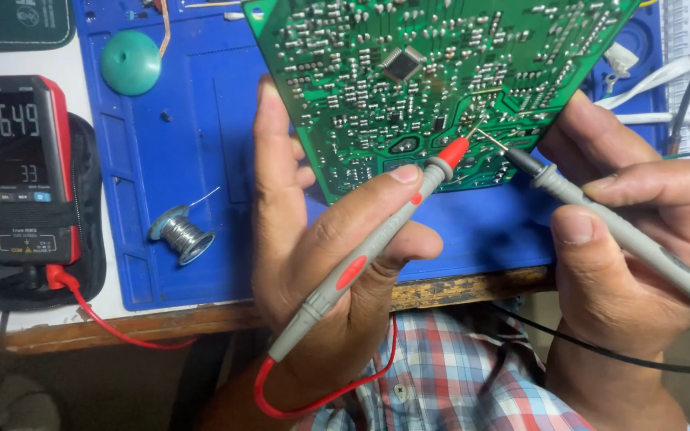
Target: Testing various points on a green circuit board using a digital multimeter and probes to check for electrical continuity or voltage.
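Green circuit board (441, 80) up off the blue mat (177, 160), solder side facing the camera, tilted, its lower edge propped by both hands. It looks light and stiff but fragile: sharp solder points, tiny parts, best gripped by the bare edges. Left hand (321, 255) has fingers behind the board's left edge while thumb and forefinger pinch the red-tipped probe (385, 239), tip touching a joint near the lower edge. Right hand (640, 239) closes on the black-tipped probe (600, 215), its needle just beside the red one. The probes are slim, smooth and rigid, held like pens. Outward now: a solder spool (183, 235) on the mat, a teal dome (130, 62) above it, and a digital multimeter (21, 168) at the worktop's (105, 311) left, red lead (121, 327) trailing.
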